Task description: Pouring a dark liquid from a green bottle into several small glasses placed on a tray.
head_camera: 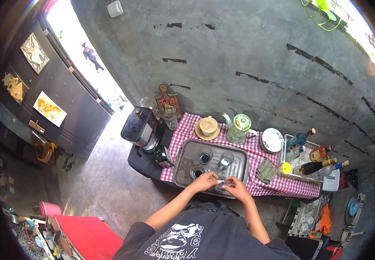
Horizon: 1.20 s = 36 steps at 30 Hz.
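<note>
My left hand (pixel 206 181) and my right hand (pixel 235 188) meet over the front edge of a brown metal tray (pixel 180 162). Between their fingertips is a small clear glass (pixel 220 186), partly hidden by the fingers, with something small and whitish at its top. Behind the hands, a glass with white contents (pixel 225 161) stands on the tray. Two glasses with dark contents are to its left, one at the back (pixel 204 157) and one nearer me (pixel 197 172). The tray rests on a red-and-white checkered cloth (pixel 255 148).
Behind the tray are a lidded cup on a saucer (pixel 208 126), a patterned teapot (pixel 238 131) and a bowl (pixel 271 140). A folded green cloth (pixel 267 171) and a basket of bottles (pixel 299 178) lie right. A coffee machine (pixel 142 126) and green bottle (pixel 162 156) stand left.
</note>
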Each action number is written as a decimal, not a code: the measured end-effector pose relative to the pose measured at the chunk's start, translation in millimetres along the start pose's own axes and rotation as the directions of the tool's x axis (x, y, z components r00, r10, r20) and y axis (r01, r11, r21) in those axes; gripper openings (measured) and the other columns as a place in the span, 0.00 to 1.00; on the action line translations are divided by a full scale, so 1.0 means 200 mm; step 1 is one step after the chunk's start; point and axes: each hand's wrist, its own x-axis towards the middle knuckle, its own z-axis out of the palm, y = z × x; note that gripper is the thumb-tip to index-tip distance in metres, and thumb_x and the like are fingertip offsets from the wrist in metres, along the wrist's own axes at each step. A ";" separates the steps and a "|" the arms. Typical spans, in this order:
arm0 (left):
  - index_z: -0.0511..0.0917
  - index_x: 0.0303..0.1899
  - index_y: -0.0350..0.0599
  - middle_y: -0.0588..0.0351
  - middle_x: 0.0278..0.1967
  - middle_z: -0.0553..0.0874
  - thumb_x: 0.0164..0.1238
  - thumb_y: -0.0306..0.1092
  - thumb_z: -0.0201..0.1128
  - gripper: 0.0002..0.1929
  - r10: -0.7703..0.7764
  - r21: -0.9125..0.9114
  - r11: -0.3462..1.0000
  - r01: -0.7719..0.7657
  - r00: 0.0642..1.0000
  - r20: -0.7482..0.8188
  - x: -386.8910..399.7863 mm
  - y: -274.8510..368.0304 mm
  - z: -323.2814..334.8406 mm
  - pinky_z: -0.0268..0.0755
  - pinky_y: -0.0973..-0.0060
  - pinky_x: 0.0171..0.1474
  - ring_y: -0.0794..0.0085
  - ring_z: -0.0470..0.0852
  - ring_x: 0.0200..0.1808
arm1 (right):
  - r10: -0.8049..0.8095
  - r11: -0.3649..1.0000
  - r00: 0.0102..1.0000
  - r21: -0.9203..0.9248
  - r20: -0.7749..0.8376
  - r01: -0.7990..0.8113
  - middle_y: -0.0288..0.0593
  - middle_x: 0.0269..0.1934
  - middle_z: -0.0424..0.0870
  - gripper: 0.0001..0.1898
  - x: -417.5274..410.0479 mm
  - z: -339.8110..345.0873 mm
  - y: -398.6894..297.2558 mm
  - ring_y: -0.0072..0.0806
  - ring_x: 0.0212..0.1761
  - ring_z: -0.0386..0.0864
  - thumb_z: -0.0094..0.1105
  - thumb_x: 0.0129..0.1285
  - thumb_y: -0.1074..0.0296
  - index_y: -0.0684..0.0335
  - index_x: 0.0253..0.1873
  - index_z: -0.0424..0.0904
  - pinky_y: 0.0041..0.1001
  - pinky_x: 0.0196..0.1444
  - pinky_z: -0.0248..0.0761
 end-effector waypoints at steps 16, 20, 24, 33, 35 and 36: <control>0.80 0.47 0.33 0.55 0.32 0.87 0.67 0.45 0.73 0.21 0.020 0.008 1.000 -0.020 0.994 0.103 0.08 0.01 -0.04 0.76 0.76 0.40 0.76 0.83 0.35 | 0.065 0.998 0.993 -0.013 -0.098 -0.067 0.42 0.45 0.82 0.23 0.00 0.05 -0.01 0.23 0.43 0.80 0.72 0.62 0.68 0.68 0.59 0.74 0.25 0.46 0.76; 0.79 0.45 0.33 0.52 0.31 0.89 0.66 0.42 0.73 0.20 0.057 0.023 0.998 -0.060 0.994 0.089 0.07 0.02 -0.04 0.76 0.75 0.39 0.74 0.85 0.33 | 0.085 0.996 0.989 -0.018 -0.125 -0.088 0.41 0.45 0.82 0.23 -0.01 0.06 0.00 0.22 0.43 0.79 0.72 0.62 0.69 0.68 0.59 0.74 0.25 0.46 0.75; 0.79 0.47 0.32 0.51 0.33 0.89 0.66 0.42 0.73 0.21 0.016 0.021 1.000 -0.019 0.992 0.125 0.09 0.03 -0.06 0.78 0.74 0.40 0.74 0.87 0.35 | 0.046 0.999 0.984 -0.011 -0.174 -0.049 0.47 0.44 0.85 0.25 -0.02 0.08 0.02 0.28 0.44 0.83 0.73 0.61 0.64 0.68 0.59 0.75 0.29 0.46 0.77; 0.78 0.48 0.34 0.53 0.36 0.88 0.67 0.39 0.72 0.19 -0.005 -0.057 0.998 0.016 0.982 0.191 0.15 -0.01 -0.04 0.79 0.75 0.41 0.74 0.85 0.37 | 0.123 0.992 0.964 0.038 -0.236 -0.118 0.47 0.44 0.85 0.25 -0.05 0.10 -0.02 0.29 0.47 0.83 0.72 0.61 0.64 0.67 0.60 0.75 0.30 0.49 0.78; 0.78 0.48 0.34 0.52 0.36 0.88 0.67 0.39 0.72 0.19 0.004 -0.059 0.998 0.009 0.979 0.205 0.16 -0.02 -0.04 0.79 0.75 0.42 0.73 0.86 0.38 | 0.088 0.996 0.969 0.037 -0.229 -0.082 0.48 0.45 0.85 0.25 -0.04 0.10 0.01 0.30 0.48 0.83 0.72 0.62 0.64 0.67 0.60 0.75 0.31 0.50 0.77; 0.78 0.48 0.34 0.51 0.37 0.88 0.68 0.39 0.72 0.19 -0.006 -0.065 0.998 0.019 0.980 0.198 0.17 -0.03 -0.04 0.79 0.75 0.42 0.73 0.86 0.38 | 0.118 0.993 0.964 0.051 -0.239 -0.109 0.41 0.42 0.84 0.23 -0.05 0.10 -0.05 0.23 0.46 0.81 0.72 0.62 0.69 0.67 0.60 0.76 0.26 0.49 0.77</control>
